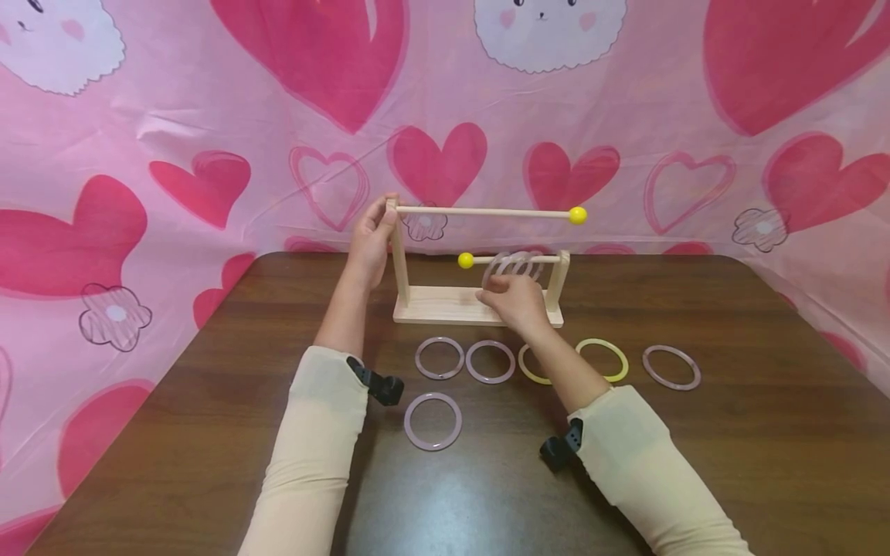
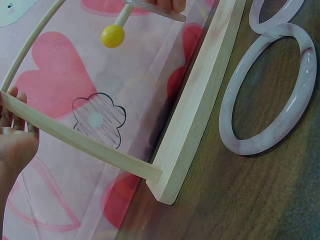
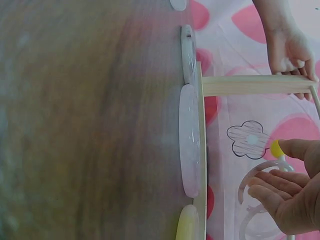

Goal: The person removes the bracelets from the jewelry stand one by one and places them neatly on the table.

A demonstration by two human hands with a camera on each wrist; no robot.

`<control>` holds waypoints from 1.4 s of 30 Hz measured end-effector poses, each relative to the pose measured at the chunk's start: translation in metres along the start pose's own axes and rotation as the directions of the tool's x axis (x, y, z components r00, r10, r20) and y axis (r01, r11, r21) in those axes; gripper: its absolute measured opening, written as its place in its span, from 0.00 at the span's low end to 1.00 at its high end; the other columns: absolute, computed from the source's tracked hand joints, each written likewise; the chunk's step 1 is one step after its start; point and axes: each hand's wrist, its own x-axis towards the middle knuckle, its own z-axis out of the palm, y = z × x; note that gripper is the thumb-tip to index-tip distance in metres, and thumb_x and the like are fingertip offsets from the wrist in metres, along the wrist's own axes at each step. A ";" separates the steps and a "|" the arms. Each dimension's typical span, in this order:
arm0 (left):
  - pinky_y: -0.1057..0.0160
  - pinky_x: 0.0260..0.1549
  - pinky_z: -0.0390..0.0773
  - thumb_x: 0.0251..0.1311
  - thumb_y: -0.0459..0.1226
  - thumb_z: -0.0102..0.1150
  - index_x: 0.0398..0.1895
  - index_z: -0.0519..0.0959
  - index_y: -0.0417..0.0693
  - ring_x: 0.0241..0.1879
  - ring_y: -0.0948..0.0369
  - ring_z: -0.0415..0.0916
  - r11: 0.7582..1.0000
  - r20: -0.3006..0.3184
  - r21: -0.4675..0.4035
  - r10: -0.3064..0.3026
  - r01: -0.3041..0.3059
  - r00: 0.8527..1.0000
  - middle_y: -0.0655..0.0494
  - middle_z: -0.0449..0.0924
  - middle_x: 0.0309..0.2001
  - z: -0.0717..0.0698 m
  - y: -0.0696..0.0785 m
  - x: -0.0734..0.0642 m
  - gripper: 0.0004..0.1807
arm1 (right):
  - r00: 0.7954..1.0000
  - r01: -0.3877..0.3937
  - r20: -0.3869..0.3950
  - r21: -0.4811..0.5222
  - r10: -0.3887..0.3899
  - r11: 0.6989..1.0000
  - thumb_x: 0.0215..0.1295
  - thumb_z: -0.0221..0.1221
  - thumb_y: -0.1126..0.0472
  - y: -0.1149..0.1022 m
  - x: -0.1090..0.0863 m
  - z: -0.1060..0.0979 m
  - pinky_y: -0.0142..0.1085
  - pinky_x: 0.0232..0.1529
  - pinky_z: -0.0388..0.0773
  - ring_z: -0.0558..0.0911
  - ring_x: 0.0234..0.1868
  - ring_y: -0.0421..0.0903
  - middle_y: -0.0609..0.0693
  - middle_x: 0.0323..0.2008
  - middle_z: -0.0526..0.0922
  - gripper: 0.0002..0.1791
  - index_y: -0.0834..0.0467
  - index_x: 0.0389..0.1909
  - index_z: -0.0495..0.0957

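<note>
A pink heart-print cloth [image 1: 445, 77] filled the far side of the room, and before it stretched a dark wooden counter [image 1: 208, 432]. Towards its back stood the rack [image 1: 445, 306], its long base running left to right. The right forearm [image 1: 566, 363] reached across to it, partly hiding a yellow ring [image 1: 521, 363]. The person's left hand [image 1: 371, 239] gripped the top of the tall post [image 1: 401, 262], at the rack's left end. The right hand [image 1: 518, 301] was the nearer one to the hanging rings [image 1: 518, 265]: it hovered just in front of and below them, thumb and fingers spread apart, pinching nothing that I could make out. Whether a fingertip touched a ring I couldn't tell. The upper rod [image 1: 487, 211] pointed right from the tall post; the lower rod [image 1: 551, 259], which carried those pale rings, pointed left from the short post [image 1: 558, 278], so the free way along it led left. More rings lay flat before the base: two lilac rings [image 1: 440, 377] leftmost, then the two yellow, then a lone lilac ring [image 1: 647, 359], with one more [image 1: 433, 445] nearer the person. Smallest were the yellow knobs: one [image 1: 578, 215] tipped the upper rod, and the other [image 1: 466, 261] capped the lower rod near the right thumb, looking narrow enough for a ring to clear.
</note>
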 end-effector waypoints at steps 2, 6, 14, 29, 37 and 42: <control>0.68 0.45 0.65 0.67 0.30 0.43 0.54 0.69 0.36 0.46 0.54 0.66 1.000 -0.003 -0.002 0.000 0.000 1.000 0.60 0.73 0.37 0.000 0.000 0.000 0.14 | 0.999 -0.004 -0.052 -0.001 0.004 1.000 0.55 0.64 0.54 0.001 0.000 0.000 0.46 0.48 0.70 0.78 0.47 0.56 0.56 0.39 0.83 0.20 0.63 0.45 0.81; 0.68 0.45 0.65 0.67 0.30 0.43 0.52 0.70 0.38 0.44 0.58 0.67 1.000 -0.007 0.000 0.000 0.000 1.000 0.61 0.74 0.37 0.000 -0.001 0.000 0.13 | 0.991 -0.023 -0.130 -0.007 0.022 1.000 0.53 0.65 0.52 0.002 0.000 0.000 0.45 0.44 0.71 0.78 0.45 0.55 0.54 0.37 0.84 0.18 0.59 0.41 0.84; 0.68 0.44 0.65 0.67 0.30 0.43 0.55 0.68 0.35 0.45 0.57 0.66 1.000 0.000 0.014 -0.003 0.003 1.000 0.60 0.73 0.37 0.000 0.000 -0.001 0.15 | 0.982 -0.048 -0.181 0.042 0.055 0.998 0.54 0.64 0.55 0.004 0.001 -0.002 0.41 0.33 0.72 0.80 0.38 0.51 0.54 0.33 0.85 0.12 0.57 0.37 0.85; 0.68 0.45 0.65 0.67 0.30 0.43 0.58 0.64 0.30 0.41 0.64 0.68 1.000 0.005 0.010 -0.010 0.010 1.000 0.62 0.73 0.36 0.000 0.001 -0.001 0.18 | 0.982 -0.071 -0.170 0.064 0.081 0.995 0.56 0.63 0.58 0.004 0.001 -0.003 0.33 0.22 0.69 0.82 0.29 0.48 0.55 0.28 0.84 0.11 0.59 0.37 0.85; 0.68 0.46 0.65 0.67 0.30 0.43 0.57 0.66 0.33 0.41 0.64 0.68 1.000 0.000 0.008 -0.016 0.016 1.000 0.62 0.74 0.36 0.000 0.000 0.000 0.17 | 0.977 -0.053 -0.200 0.085 0.069 0.995 0.56 0.63 0.59 0.003 0.001 -0.004 0.42 0.38 0.74 0.81 0.42 0.50 0.53 0.37 0.84 0.10 0.60 0.36 0.85; 0.67 0.46 0.65 0.67 0.30 0.43 0.56 0.67 0.35 0.42 0.63 0.68 1.000 -0.005 0.007 -0.021 0.021 1.000 0.61 0.74 0.37 0.000 0.000 0.000 0.16 | 0.974 -0.051 -0.215 0.113 0.074 0.992 0.56 0.63 0.59 0.002 0.001 -0.004 0.42 0.40 0.74 0.81 0.42 0.50 0.53 0.36 0.84 0.10 0.60 0.35 0.85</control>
